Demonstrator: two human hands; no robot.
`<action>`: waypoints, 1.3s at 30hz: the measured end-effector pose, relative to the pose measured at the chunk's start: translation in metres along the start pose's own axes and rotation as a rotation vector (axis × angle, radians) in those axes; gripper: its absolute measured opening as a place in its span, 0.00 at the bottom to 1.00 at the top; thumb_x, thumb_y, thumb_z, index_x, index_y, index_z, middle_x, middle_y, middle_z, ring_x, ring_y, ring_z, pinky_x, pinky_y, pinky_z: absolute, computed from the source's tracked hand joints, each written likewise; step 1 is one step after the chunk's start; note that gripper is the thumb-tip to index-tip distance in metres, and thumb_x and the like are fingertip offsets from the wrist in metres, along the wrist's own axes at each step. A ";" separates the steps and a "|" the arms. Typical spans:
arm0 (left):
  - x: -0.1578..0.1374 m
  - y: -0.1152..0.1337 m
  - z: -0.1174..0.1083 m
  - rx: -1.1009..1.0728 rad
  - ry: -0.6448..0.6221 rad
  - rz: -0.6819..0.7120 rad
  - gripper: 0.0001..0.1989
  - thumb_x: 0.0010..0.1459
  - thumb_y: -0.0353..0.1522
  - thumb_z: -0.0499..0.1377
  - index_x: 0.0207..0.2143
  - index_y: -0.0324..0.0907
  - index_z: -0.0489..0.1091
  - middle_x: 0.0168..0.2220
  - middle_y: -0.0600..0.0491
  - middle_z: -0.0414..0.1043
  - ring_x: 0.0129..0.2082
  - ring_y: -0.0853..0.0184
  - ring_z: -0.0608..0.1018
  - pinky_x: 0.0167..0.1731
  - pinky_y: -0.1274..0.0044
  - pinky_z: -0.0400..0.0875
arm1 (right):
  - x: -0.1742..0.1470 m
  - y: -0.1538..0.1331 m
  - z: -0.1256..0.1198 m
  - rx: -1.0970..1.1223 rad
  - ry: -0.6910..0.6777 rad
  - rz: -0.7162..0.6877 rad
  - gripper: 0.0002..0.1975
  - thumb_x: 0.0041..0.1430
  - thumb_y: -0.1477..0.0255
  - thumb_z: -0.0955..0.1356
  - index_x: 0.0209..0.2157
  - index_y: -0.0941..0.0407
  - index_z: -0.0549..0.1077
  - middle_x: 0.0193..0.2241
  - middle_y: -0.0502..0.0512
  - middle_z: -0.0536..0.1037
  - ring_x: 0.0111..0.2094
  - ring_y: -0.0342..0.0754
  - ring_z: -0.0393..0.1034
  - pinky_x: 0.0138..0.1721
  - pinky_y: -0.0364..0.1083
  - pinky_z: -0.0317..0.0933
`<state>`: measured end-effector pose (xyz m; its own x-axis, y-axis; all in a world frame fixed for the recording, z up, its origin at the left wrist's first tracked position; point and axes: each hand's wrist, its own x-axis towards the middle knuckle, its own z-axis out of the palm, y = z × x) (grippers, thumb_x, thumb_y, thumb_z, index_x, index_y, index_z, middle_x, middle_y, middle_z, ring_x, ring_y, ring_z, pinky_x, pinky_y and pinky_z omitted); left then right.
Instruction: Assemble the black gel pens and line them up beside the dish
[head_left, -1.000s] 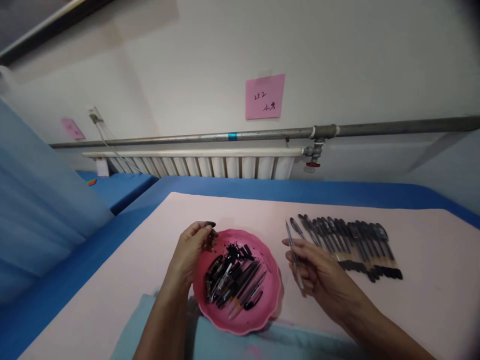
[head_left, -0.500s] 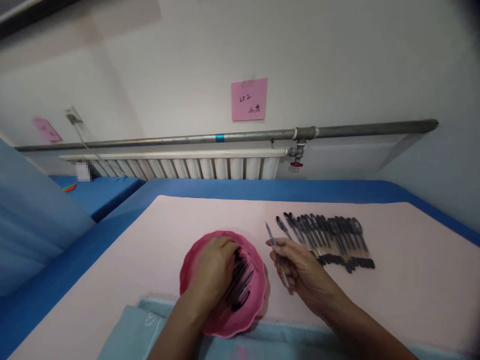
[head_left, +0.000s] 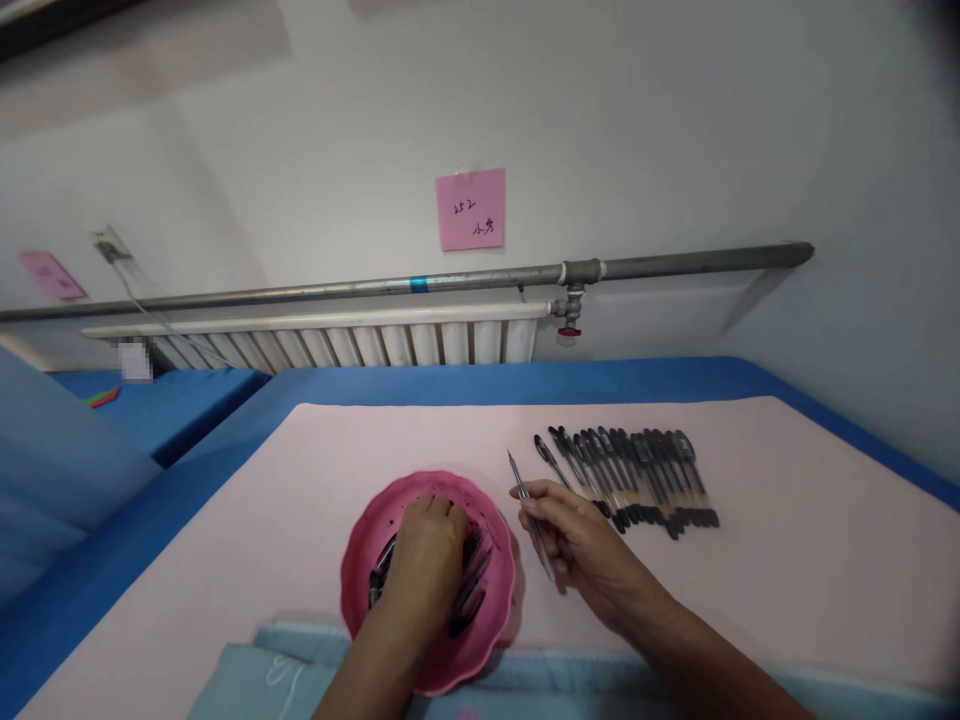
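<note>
My left hand (head_left: 429,550) reaches down into a pink scalloped bowl (head_left: 501,600), its fingers curled among dark pen parts (head_left: 471,585); what they grip, if anything, is hidden. To the right of the bowl, my right hand (head_left: 581,540) is closed around a slim pen (head_left: 534,522) without a cap, its tip pointing up and away from me. Beyond that hand lies a row of several black-capped pens (head_left: 637,475), set side by side on the pink cloth.
A pink cloth (head_left: 247,530) covers the blue bed or table (head_left: 480,382). Folded light-blue fabric (head_left: 247,675) lies at the near edge. At the back are a white radiator (head_left: 375,345), a metal pipe (head_left: 487,277) and a pink note (head_left: 471,210) on the wall.
My left hand has shifted within the bowl, baring dark pen parts on its left side. The right hand still holds the pen. The whole view has turned slightly.
</note>
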<state>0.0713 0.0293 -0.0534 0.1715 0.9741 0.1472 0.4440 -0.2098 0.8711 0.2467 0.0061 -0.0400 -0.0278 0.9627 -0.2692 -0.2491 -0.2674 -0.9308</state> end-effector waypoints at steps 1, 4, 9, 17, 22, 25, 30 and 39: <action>0.000 0.001 0.000 0.000 0.003 -0.007 0.09 0.45 0.24 0.56 0.16 0.45 0.67 0.23 0.49 0.66 0.37 0.54 0.67 0.47 0.67 0.51 | 0.000 0.000 0.000 -0.006 0.005 0.002 0.09 0.49 0.67 0.66 0.32 0.57 0.69 0.17 0.42 0.64 0.11 0.33 0.48 0.09 0.35 0.42; -0.001 0.007 -0.003 -0.039 0.026 -0.019 0.08 0.45 0.25 0.56 0.20 0.44 0.71 0.26 0.47 0.69 0.40 0.53 0.68 0.49 0.66 0.51 | -0.002 -0.001 0.001 -0.014 0.013 0.003 0.09 0.49 0.66 0.66 0.32 0.57 0.68 0.15 0.41 0.62 0.11 0.34 0.47 0.08 0.35 0.41; -0.001 0.024 -0.022 -0.339 0.043 -0.146 0.10 0.48 0.30 0.59 0.35 0.44 0.74 0.37 0.50 0.73 0.41 0.60 0.71 0.44 0.72 0.61 | -0.012 -0.010 0.009 -0.077 -0.027 -0.021 0.11 0.49 0.65 0.66 0.34 0.56 0.70 0.13 0.41 0.60 0.12 0.36 0.49 0.11 0.37 0.42; -0.001 0.032 -0.031 -1.230 -0.039 -0.451 0.06 0.46 0.27 0.64 0.29 0.37 0.70 0.26 0.54 0.72 0.25 0.74 0.73 0.29 0.81 0.67 | -0.035 -0.009 0.032 -0.299 -0.258 -0.115 0.05 0.50 0.70 0.66 0.30 0.54 0.73 0.18 0.44 0.63 0.17 0.38 0.53 0.17 0.38 0.47; -0.001 0.030 -0.031 -1.341 0.036 -0.532 0.04 0.48 0.23 0.62 0.29 0.36 0.70 0.27 0.53 0.73 0.26 0.74 0.74 0.29 0.82 0.70 | -0.035 -0.008 0.031 -0.374 -0.245 -0.173 0.05 0.51 0.70 0.66 0.30 0.54 0.74 0.19 0.46 0.66 0.20 0.40 0.58 0.21 0.39 0.52; -0.001 0.029 -0.031 -1.308 0.004 -0.517 0.04 0.49 0.24 0.62 0.29 0.36 0.70 0.26 0.54 0.73 0.25 0.74 0.74 0.28 0.82 0.70 | -0.033 -0.007 0.030 -0.386 -0.249 -0.201 0.06 0.51 0.70 0.67 0.30 0.54 0.75 0.20 0.47 0.69 0.23 0.42 0.61 0.25 0.40 0.56; -0.001 0.029 -0.029 -1.242 -0.037 -0.482 0.05 0.49 0.26 0.63 0.29 0.36 0.69 0.25 0.54 0.72 0.24 0.74 0.74 0.27 0.82 0.70 | -0.033 -0.006 0.028 -0.414 -0.265 -0.197 0.08 0.52 0.68 0.66 0.32 0.54 0.75 0.22 0.48 0.70 0.25 0.43 0.62 0.27 0.41 0.57; -0.003 0.033 -0.031 -1.222 -0.007 -0.487 0.06 0.47 0.25 0.64 0.28 0.36 0.69 0.24 0.54 0.72 0.23 0.74 0.74 0.25 0.83 0.69 | -0.032 -0.005 0.027 -0.453 -0.282 -0.184 0.08 0.54 0.68 0.64 0.33 0.55 0.72 0.20 0.46 0.66 0.23 0.41 0.59 0.25 0.40 0.54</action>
<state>0.0582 0.0219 -0.0107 0.2274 0.9265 -0.2997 -0.6147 0.3753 0.6937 0.2229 -0.0221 -0.0199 -0.2960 0.9523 -0.0741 0.1646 -0.0256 -0.9860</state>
